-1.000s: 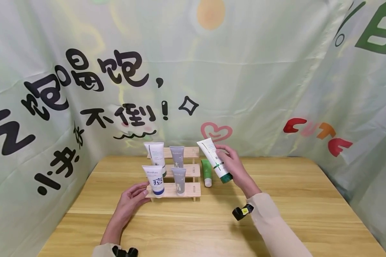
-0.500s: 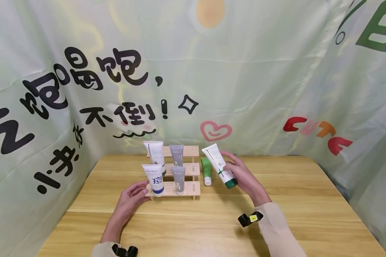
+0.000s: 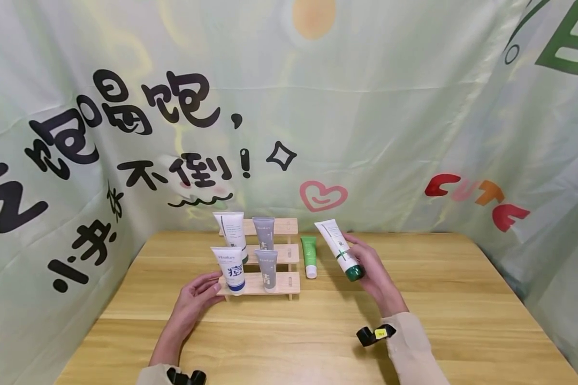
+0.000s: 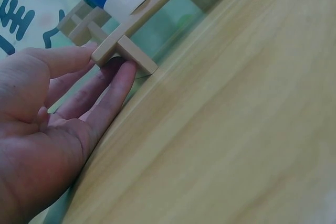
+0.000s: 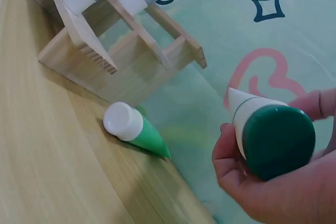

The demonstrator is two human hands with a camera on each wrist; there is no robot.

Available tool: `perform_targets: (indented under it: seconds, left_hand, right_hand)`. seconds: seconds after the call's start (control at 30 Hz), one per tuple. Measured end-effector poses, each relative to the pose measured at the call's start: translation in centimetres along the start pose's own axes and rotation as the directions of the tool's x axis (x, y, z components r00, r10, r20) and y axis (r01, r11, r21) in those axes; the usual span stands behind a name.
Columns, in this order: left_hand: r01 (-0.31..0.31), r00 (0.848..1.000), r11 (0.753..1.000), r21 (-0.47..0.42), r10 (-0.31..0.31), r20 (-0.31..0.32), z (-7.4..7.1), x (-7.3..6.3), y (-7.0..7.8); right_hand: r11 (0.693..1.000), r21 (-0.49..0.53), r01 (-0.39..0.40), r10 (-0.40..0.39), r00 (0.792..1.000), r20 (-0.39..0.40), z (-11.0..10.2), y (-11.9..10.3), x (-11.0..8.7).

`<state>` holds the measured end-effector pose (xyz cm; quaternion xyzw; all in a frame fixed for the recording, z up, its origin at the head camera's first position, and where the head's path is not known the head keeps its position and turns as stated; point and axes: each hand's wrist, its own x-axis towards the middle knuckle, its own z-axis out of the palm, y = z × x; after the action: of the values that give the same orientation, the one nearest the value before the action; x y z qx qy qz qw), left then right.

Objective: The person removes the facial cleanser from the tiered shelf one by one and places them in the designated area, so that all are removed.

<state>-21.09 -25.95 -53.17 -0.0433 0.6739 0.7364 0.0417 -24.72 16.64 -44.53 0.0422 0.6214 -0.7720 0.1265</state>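
My right hand grips a white squeeze tube with a dark green cap, held tilted above the table, cap end down toward me. In the right wrist view that green cap faces the camera. With thumb and fingers my left hand holds the front left end of a three-step wooden display rack; in the left wrist view its thumb lies at the board's end and fingertips touch the leg. On the rack stand a blue-capped white tube, a taller white tube and two grey tubes.
A small green tube with a white cap stands on the wooden table, just right of the rack. Behind the table hangs a pale green printed cloth.
My right hand has carried the white tube to the right and slightly down, away from the rack and the green tube. The left hand stays at the rack's corner.
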Motion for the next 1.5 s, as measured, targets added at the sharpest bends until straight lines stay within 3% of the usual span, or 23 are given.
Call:
perform_targets:
  seconds: [0.13, 0.3, 0.5, 0.73, 0.83, 0.97, 1.2, 1.37, 1.5]
  left_hand:
    - [-0.004, 1.0, 1.0, -0.006, 0.004, 0.009, 0.1, 0.0, 0.1]
    - [0.01, 1.0, 1.0, -0.008, -0.01, 0.002, 0.0, 0.1, 0.1]
    - [0.014, 1.0, 1.0, 0.004, -0.014, 0.004, 0.0, 0.2, 0.0]
    - [0.002, 1.0, 1.0, -0.002, -0.002, 0.011, 0.0, 0.0, 0.2]
    - [0.0, 1.0, 1.0, 0.006, 0.0, 0.008, 0.1, 0.0, 0.3]
    - [0.006, 1.0, 1.0, 0.013, -0.006, 0.0, 0.1, -0.1, 0.3]
    - [0.008, 1.0, 1.0, 0.007, -0.008, 0.009, 0.1, -0.1, 0.3]
    - [0.0, 1.0, 1.0, 0.007, 0.0, 0.006, 0.1, -0.1, 0.3]
    - [-0.004, 1.0, 1.0, -0.009, 0.004, 0.017, 0.1, -0.1, 0.2]
  right_hand:
    - [0.999, -0.009, 0.036, -0.036, 0.999, -0.002, -0.5, 0.3, 0.1]
    - [0.987, -0.137, 0.083, -0.092, 0.994, -0.059, -0.8, 1.1, 0.5]
    - [0.944, -0.31, 0.116, -0.167, 0.976, -0.141, -0.8, 2.0, 1.1]
    - [0.894, -0.426, 0.139, -0.23, 0.959, -0.168, -0.7, 3.2, 2.0]
    - [0.854, -0.503, 0.135, -0.253, 0.952, -0.172, -0.7, 3.7, 2.4]
    - [0.775, -0.614, 0.149, -0.311, 0.936, -0.166, -0.4, 4.4, 2.7]
    - [0.671, -0.727, 0.144, -0.382, 0.908, -0.173, 0.1, 4.6, 2.7]
    - [0.577, -0.811, 0.099, -0.384, 0.909, -0.163, 0.2, 4.4, 2.5]
    - [0.55, -0.832, 0.067, -0.364, 0.917, -0.167, 0.1, 4.4, 2.5]
